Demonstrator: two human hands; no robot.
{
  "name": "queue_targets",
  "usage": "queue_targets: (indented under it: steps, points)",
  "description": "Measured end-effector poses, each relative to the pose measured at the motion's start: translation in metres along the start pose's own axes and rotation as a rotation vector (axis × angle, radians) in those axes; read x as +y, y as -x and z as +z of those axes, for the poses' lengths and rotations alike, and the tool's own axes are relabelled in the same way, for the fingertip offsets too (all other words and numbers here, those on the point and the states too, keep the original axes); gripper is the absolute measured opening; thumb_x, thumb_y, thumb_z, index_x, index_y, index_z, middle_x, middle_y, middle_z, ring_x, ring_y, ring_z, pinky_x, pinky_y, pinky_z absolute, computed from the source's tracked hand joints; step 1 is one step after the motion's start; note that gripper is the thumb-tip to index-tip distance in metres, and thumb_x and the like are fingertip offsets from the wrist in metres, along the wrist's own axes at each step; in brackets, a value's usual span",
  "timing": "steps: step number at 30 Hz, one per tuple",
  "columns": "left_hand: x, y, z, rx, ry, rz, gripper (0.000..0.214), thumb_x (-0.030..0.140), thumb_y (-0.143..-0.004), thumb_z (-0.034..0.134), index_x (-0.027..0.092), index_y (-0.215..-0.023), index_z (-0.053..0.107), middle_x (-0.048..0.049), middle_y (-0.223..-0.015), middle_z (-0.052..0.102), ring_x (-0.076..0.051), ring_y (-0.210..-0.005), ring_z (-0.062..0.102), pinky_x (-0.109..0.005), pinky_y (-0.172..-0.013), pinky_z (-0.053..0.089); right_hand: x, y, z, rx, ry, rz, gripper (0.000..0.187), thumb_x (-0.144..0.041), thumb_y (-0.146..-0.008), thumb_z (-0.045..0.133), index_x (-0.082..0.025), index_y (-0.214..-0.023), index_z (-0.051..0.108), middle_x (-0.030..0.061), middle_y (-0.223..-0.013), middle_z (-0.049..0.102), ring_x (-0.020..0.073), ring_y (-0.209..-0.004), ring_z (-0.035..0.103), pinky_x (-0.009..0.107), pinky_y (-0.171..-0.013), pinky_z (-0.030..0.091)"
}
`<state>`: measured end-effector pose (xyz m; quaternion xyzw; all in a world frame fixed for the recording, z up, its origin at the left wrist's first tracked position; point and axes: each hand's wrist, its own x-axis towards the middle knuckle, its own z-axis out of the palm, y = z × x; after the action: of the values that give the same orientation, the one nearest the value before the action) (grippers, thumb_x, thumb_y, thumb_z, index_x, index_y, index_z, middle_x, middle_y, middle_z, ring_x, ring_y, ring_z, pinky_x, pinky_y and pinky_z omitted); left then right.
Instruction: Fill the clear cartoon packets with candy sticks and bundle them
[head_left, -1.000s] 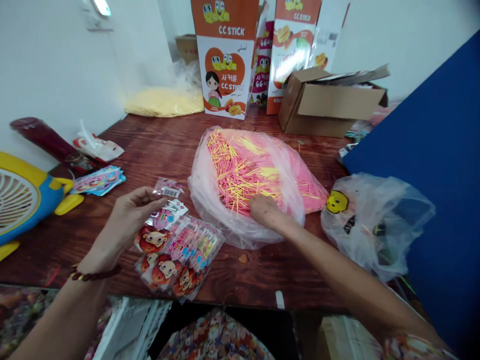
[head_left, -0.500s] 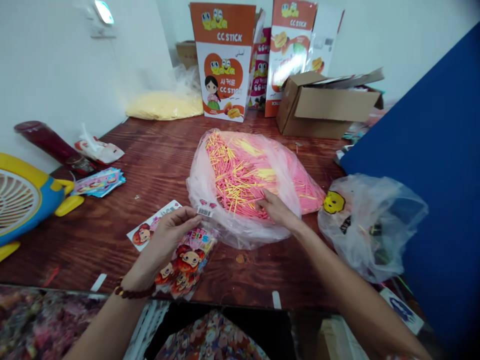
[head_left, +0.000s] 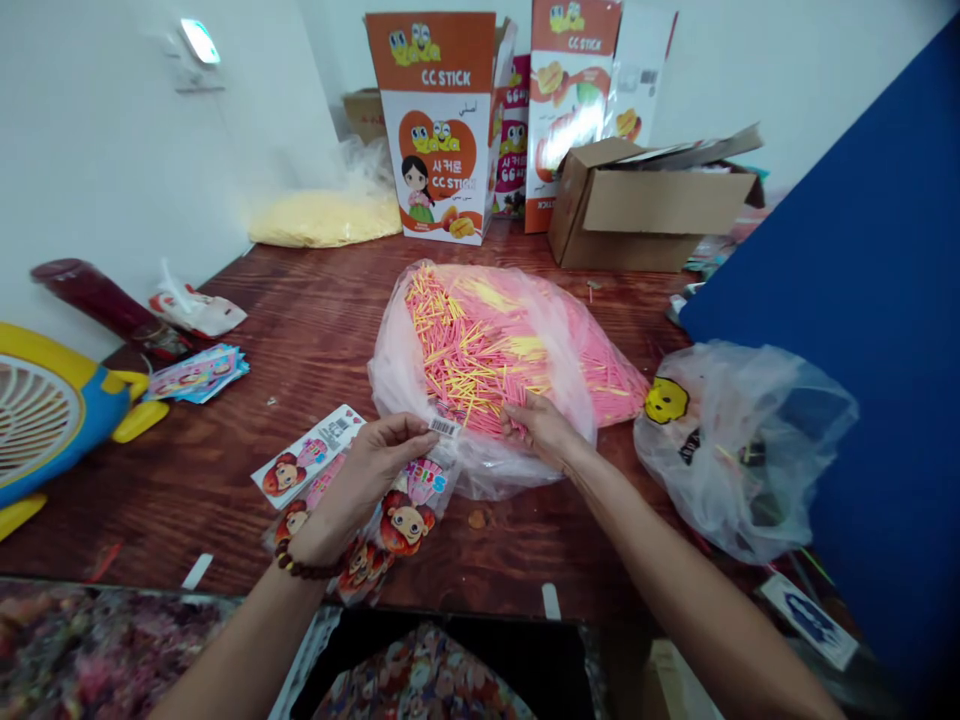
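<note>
Head view: clear packet (head_left: 414, 500), pinched at its top by left hand (head_left: 367, 470), has been brought right to the near-left rim of the stick bag (head_left: 394, 350). Right hand (head_left: 547, 432) is placed at that bag's opening, fingers curled at sticks (head_left: 454, 365); grip can't be confirmed. Hand gap has been narrowed.

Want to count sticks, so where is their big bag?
In the head view, the bag lies near the centre, the right hand at its open mouth, the open brown box behind it, rightward.
</note>
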<state>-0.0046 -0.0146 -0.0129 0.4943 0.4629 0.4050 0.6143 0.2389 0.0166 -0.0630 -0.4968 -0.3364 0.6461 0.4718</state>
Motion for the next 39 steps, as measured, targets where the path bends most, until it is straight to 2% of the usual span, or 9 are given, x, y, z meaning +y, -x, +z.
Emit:
queue_targets:
  steps: [6, 8, 11, 15, 22, 26, 29, 34, 39]
  points:
    - [0.002, -0.003, 0.006, -0.032, -0.003, 0.008, 0.019, 0.031, -0.071, 0.079, 0.015, -0.073, 0.068, 0.0027, -0.068, 0.061, -0.009, -0.062, 0.051, -0.02, -0.061, 0.04, 0.0, -0.007, -0.003, 0.018, 0.314, -0.017, 0.014, -0.017, -0.069, 0.066, -0.019, -0.07, 0.052, -0.0062, -0.054, 0.057, 0.008, -0.044, 0.048, 0.019, -0.041, 0.035]
    - [0.003, -0.003, 0.007, -0.028, -0.009, -0.008, 0.02, 0.031, -0.07, 0.079, 0.015, -0.071, 0.067, 0.0025, -0.067, 0.061, -0.009, -0.061, 0.051, -0.02, -0.061, 0.039, -0.004, -0.004, -0.002, 0.008, 0.239, -0.024, 0.014, -0.019, -0.069, 0.068, -0.019, -0.073, 0.054, -0.0059, -0.056, 0.058, 0.0084, -0.046, 0.05, 0.019, -0.043, 0.036]
    - [0.005, -0.006, 0.011, -0.025, -0.024, -0.071, 0.022, 0.032, -0.067, 0.08, 0.014, -0.068, 0.067, 0.0022, -0.063, 0.06, -0.009, -0.058, 0.05, -0.021, -0.058, 0.038, -0.01, 0.006, 0.004, -0.069, -0.026, -0.026, 0.022, -0.026, -0.069, 0.074, -0.019, -0.082, 0.057, -0.0034, -0.064, 0.063, 0.0095, -0.053, 0.056, 0.02, -0.048, 0.042]
    - [0.007, -0.014, 0.018, -0.116, -0.125, -0.084, 0.022, 0.033, -0.068, 0.077, 0.013, -0.068, 0.069, 0.0009, -0.062, 0.061, -0.01, -0.056, 0.048, -0.023, -0.056, 0.036, -0.016, 0.018, 0.017, -0.114, -0.184, -0.016, 0.027, -0.03, -0.067, 0.079, -0.019, -0.082, 0.059, -0.0008, -0.071, 0.065, 0.0114, -0.06, 0.059, 0.023, -0.054, 0.047]
    - [0.003, -0.03, 0.022, -0.244, -0.182, -0.066, 0.029, 0.041, -0.071, 0.075, 0.014, -0.069, 0.066, 0.0024, -0.061, 0.058, -0.009, -0.054, 0.045, -0.022, -0.055, 0.034, -0.025, 0.025, 0.034, -0.191, 0.098, -0.291, 0.023, -0.032, -0.075, 0.071, -0.021, -0.093, 0.061, -0.0011, -0.085, 0.066, 0.0143, -0.079, 0.059, 0.027, -0.074, 0.048]
    - [0.004, -0.038, 0.023, -0.243, -0.256, -0.025, 0.034, 0.045, -0.07, 0.075, 0.014, -0.069, 0.063, 0.0035, -0.059, 0.054, -0.008, -0.053, 0.041, -0.022, -0.052, 0.031, -0.027, 0.025, 0.03, -0.166, 0.36, -0.389, 0.011, -0.03, -0.081, 0.061, -0.021, -0.084, 0.057, -0.0024, -0.077, 0.059, 0.0136, -0.071, 0.05, 0.027, -0.068, 0.041]
    - [0.007, -0.043, 0.027, -0.264, -0.335, 0.012, 0.039, 0.048, -0.072, 0.073, 0.014, -0.062, 0.057, 0.0049, -0.055, 0.047, -0.007, -0.05, 0.035, -0.021, -0.048, 0.026, -0.023, 0.023, 0.026, -0.099, 0.517, -0.435, 0.012, -0.029, -0.081, 0.059, -0.021, -0.075, 0.051, -0.0033, -0.07, 0.051, 0.0136, -0.067, 0.044, 0.026, -0.064, 0.036]
    - [0.007, -0.05, 0.033, -0.32, -0.359, 0.014, 0.039, 0.047, -0.077, 0.069, 0.016, -0.061, 0.053, 0.0056, -0.054, 0.043, -0.007, -0.048, 0.034, -0.021, -0.047, 0.025, -0.018, 0.018, 0.021, -0.107, 0.393, -0.414, 0.01, -0.029, -0.079, 0.057, -0.021, -0.08, 0.051, -0.0025, -0.075, 0.052, 0.0141, -0.07, 0.045, 0.026, -0.064, 0.037]
    - [0.005, -0.057, 0.035, -0.304, -0.392, 0.0, 0.033, 0.041, -0.077, 0.069, 0.015, -0.062, 0.055, 0.005, -0.053, 0.046, -0.007, -0.047, 0.034, -0.021, -0.046, 0.024, -0.018, 0.017, 0.013, -0.126, 0.316, -0.412, 0.01, -0.029, -0.079, 0.058, -0.021, -0.081, 0.053, -0.0037, -0.072, 0.05, 0.0124, -0.066, 0.044, 0.024, -0.061, 0.036]
